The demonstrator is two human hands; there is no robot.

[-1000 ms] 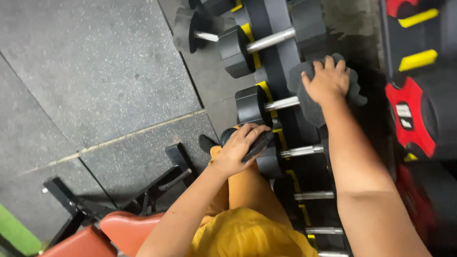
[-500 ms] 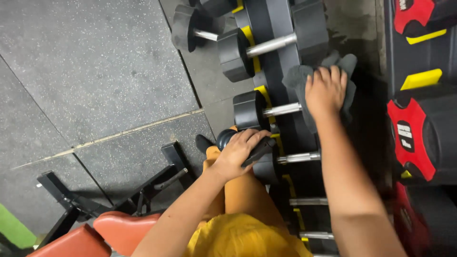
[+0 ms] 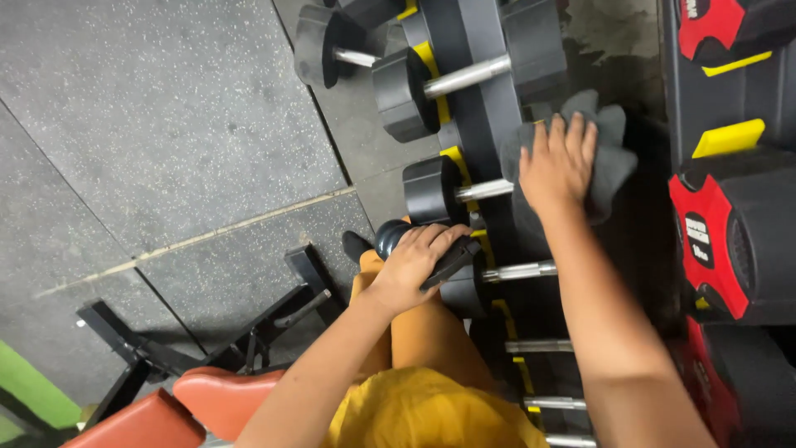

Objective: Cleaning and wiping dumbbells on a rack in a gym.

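Right hand (image 3: pixel 557 162), fingers spread flat, presses a dark grey cloth (image 3: pixel 609 166) onto a black dumbbell head (wiping contact). Left hand (image 3: pixel 414 264) grasps 1 black spray bottle (image 3: pixel 448 261), held ready near the yellow-trimmed rack (image 3: pixel 477 108).

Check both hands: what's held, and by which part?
Right hand presses a grey cloth flat under its palm on a dumbbell. Left hand grips a dark spray bottle around its body.
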